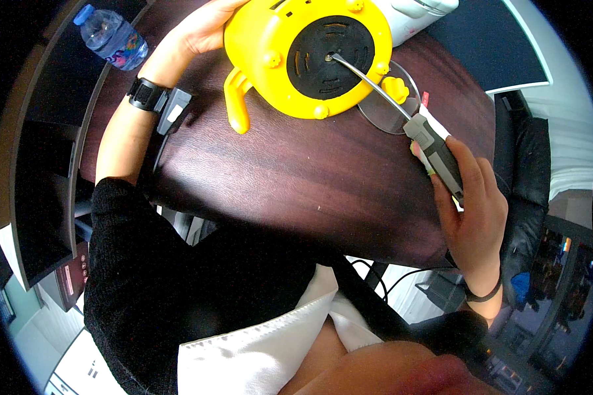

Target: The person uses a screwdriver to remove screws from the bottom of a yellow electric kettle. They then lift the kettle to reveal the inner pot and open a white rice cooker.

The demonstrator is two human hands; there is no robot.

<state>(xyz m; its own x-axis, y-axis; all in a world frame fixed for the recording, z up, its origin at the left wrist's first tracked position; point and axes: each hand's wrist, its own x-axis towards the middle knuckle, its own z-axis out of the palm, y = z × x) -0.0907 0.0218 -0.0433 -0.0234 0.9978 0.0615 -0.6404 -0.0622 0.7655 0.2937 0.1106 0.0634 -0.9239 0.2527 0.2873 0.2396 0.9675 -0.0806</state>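
Note:
My left hand holds the left side of a yellow rounded appliance, tipped to show its underside, with a black round plate, small flower-shaped feet and a yellow handle at lower left. My right hand is closed around the grey-and-black handle of a screwdriver; its metal tip touches the screw at the plate's centre. Beside the appliance, a clear round disc with a yellow knob lies on the table. A white and pale-yellow item behind the screwdriver handle is mostly hidden.
The dark wooden table has a water bottle at back left and a white object at back right. A black device with a cable is by my left wrist. A black padded chair stands right of the table.

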